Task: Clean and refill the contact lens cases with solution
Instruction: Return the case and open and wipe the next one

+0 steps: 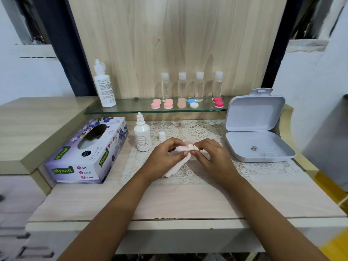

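Where both hands meet above the lace mat, a pale pink lens case peeks out behind a white tissue. The left hand and right hand each pinch the tissue with curled fingers; which one holds the case I cannot tell. Just left stand a small white bottle and a loose cap. A tissue box sits further left, an open grey box on the right. The mat lies on a pale wooden desk. Behind, a glass shelf carries a larger bottle, four clear bottles and more cases in pink, blue and white, backed by a wood panel between white walls.
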Demonstrator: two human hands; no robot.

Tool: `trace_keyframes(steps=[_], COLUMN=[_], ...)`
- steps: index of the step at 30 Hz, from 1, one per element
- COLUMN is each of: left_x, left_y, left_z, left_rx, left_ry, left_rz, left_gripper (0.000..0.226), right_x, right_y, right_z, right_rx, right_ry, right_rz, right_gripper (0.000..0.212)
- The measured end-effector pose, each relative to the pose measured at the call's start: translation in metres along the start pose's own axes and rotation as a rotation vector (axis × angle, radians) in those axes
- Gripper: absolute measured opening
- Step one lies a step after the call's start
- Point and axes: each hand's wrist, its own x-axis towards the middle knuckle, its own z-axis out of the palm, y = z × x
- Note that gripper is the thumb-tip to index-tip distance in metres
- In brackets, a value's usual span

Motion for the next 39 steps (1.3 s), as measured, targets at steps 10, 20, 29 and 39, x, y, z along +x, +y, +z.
trace_keyframes(steps=[10,20,29,39], left_x=[-0.001,0.001,0.005,0.006], left_y=[0.007,0.004,-0.009,-0.016], left_z=[0.002,0.002,-0.006,-0.004], left_rx=[-0.013,-0.047,0.319,0.698], left_ry=[0.092,-0.001,0.111,-0.062], left_rz=[-0.073,-0.012,0.028,0.042], left_gripper=[0.011,0.015,0.019,0.038], right_x=[0.002,0.002,0.000,0.000], right_y=[-0.005,-0.012,-0.008,0.010], right_z=[0.003,0.005,-0.013,-0.015], right_rx=[0.080,0.126,0.051,-0.241], right_ry=[0.119,0.059,0.089,0.191], right_rz=[0.026,0.023,0.270,0.018], right_gripper=[0.014,0.028,0.008,0.019])
